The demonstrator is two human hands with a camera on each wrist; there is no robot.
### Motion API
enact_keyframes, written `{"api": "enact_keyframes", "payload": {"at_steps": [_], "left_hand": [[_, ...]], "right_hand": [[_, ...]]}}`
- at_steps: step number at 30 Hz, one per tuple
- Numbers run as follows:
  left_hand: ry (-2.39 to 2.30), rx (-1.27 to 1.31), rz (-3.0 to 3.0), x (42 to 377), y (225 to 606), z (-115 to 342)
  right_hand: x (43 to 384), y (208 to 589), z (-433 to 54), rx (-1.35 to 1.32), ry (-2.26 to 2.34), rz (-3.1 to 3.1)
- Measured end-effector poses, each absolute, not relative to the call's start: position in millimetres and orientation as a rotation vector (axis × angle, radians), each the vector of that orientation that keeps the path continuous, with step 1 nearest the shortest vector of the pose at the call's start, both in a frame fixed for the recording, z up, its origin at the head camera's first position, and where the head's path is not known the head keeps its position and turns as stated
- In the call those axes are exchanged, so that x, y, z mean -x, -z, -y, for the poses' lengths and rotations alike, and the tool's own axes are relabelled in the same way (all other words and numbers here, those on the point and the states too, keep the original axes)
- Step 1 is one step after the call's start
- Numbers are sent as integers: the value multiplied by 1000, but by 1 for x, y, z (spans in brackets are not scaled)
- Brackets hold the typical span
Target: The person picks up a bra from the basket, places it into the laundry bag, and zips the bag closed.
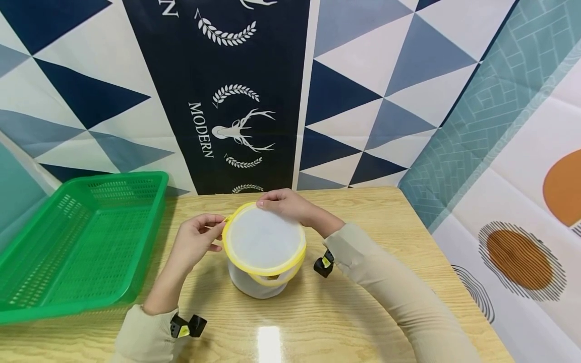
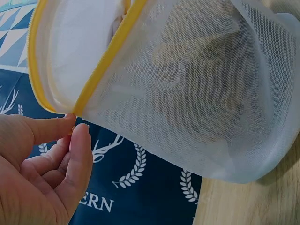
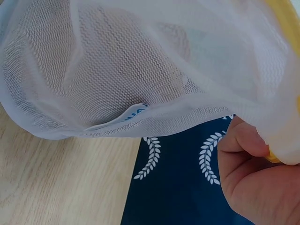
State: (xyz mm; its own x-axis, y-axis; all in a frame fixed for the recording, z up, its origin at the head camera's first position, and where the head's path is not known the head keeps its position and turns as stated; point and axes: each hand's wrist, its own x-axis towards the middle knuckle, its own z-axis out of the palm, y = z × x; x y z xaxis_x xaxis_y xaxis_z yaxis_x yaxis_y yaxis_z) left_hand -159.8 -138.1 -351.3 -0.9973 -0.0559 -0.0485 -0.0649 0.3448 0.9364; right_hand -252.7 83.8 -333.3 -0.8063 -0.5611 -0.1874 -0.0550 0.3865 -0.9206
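I record a pale wood-grain tabletop (image 1: 363, 307) with a green perforated plastic basket (image 1: 153, 224) at left. Right of it, a white mesh drum-shaped bag (image 1: 265, 239) stands base-down, long axis rising from the tabletop. My right-hand grip (image 1: 287, 205) grasps its far rim. My left-hand grip (image 1: 194, 239), nearer where two yellow bands (image 2: 107, 61) meet, pinches there; the bag lies immediately rightward.

Panel (image 1: 245, 68): I read "MODERN" beyond the left hand (image 1: 195, 239), "N" farther.
Bag tag (image 3: 121, 118): blue letters below the right hand (image 1: 290, 205), partly legible.
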Motion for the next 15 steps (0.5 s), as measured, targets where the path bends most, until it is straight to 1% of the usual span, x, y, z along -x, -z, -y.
{"api": "enact_keyframes", "payload": {"at_steps": [8, 15], "left_hand": [[-1795, 92, -2645, 159, 351, 135], [-1792, 128, -2698, 157, 352, 132]], "right_hand": [[252, 334, -83, 530, 1421, -2189], [252, 333, -85, 496, 1413, -2196]]}}
